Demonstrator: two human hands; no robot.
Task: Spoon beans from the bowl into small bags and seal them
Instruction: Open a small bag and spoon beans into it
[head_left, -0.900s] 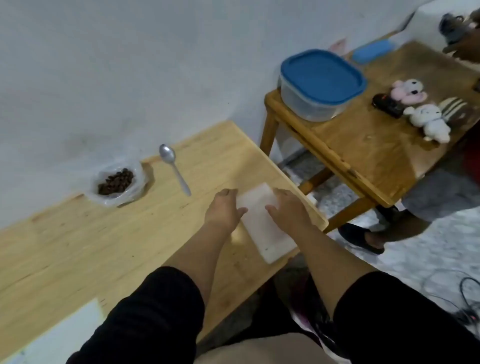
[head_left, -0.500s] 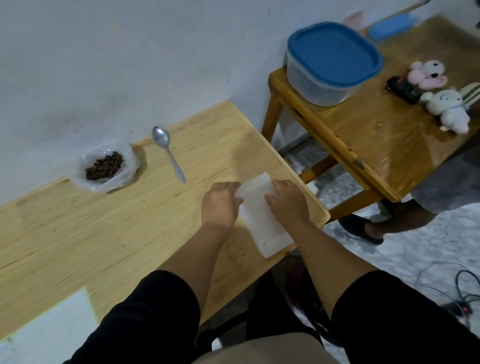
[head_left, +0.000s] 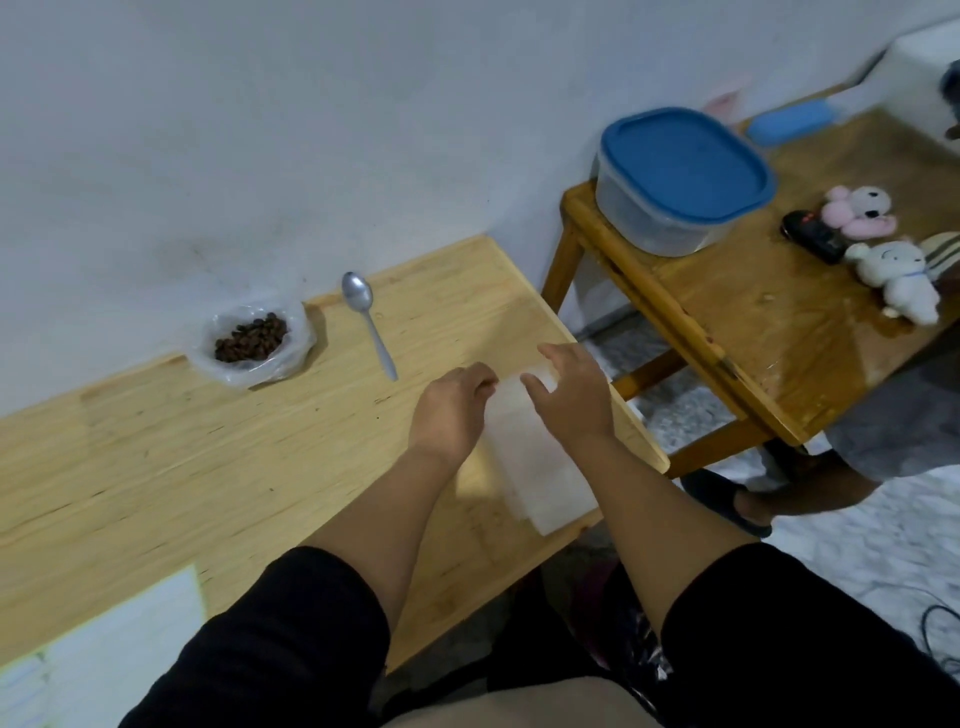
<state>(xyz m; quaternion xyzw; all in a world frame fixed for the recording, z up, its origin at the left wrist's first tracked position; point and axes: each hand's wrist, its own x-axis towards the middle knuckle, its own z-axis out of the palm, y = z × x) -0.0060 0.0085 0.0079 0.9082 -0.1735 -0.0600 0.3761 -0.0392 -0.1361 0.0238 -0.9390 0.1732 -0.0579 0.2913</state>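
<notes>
Left hand (head_left: 453, 410), right hand (head_left: 574, 392) pinch bag stack (head_left: 535, 467).

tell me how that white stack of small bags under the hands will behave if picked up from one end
The stack of small bags looks thin and flat, so it would likely droop rather than stay stiff. It appears to be layered sheets, with edges stepped at the near end, so layers may slide apart or fan out. It seems light; both hands, left hand and right hand, are at its far end.

pale yellow wooden table (head_left: 218, 447); dark brown beans (head_left: 252, 336); silver spoon (head_left: 368, 317); translucent white bags (head_left: 540, 467); blue lid (head_left: 683, 161); pink plush (head_left: 857, 213); black sleeves (head_left: 280, 639)
</notes>
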